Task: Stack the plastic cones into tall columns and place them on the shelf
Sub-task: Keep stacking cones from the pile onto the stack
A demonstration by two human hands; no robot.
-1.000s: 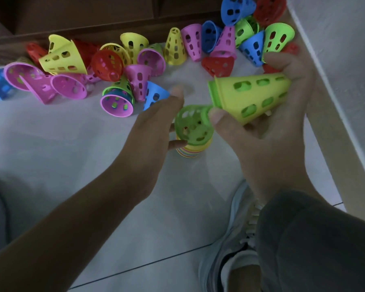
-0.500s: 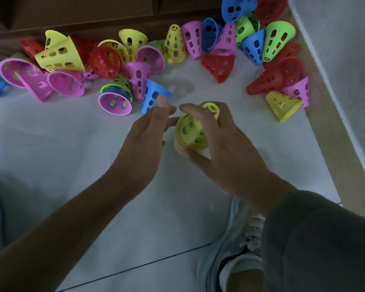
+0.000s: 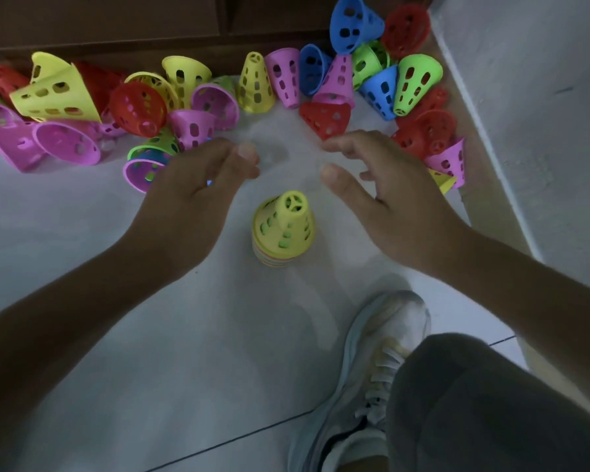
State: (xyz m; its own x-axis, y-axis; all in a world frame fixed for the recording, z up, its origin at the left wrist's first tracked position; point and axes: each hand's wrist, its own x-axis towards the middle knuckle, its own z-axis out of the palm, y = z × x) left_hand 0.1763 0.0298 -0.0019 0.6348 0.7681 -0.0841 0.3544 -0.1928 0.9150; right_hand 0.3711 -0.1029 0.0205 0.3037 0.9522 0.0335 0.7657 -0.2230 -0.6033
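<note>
A short stack of cones (image 3: 283, 229) stands upright on the white floor, a yellow cone on top and several coloured rims showing beneath it. My left hand (image 3: 191, 195) hovers to its left, fingers relaxed and holding nothing. My right hand (image 3: 385, 195) hovers to its right, fingers spread, also holding nothing. Neither hand touches the stack. Beyond the hands lie several loose perforated cones in a row: a big yellow cone (image 3: 58, 93) at far left, a red cone (image 3: 326, 119) in the middle, a green cone (image 3: 414, 85) and a blue cone (image 3: 353, 23) at right.
A dark wooden cabinet base (image 3: 150, 32) runs along the back behind the cones. A white wall (image 3: 525, 114) with a skirting edge closes the right side. My white sneaker (image 3: 372, 379) and grey trouser leg (image 3: 491, 403) sit at the lower right.
My right hand put the yellow cone on the stack and let go. Both hands then moved away from the stack and up toward the loose cones.
</note>
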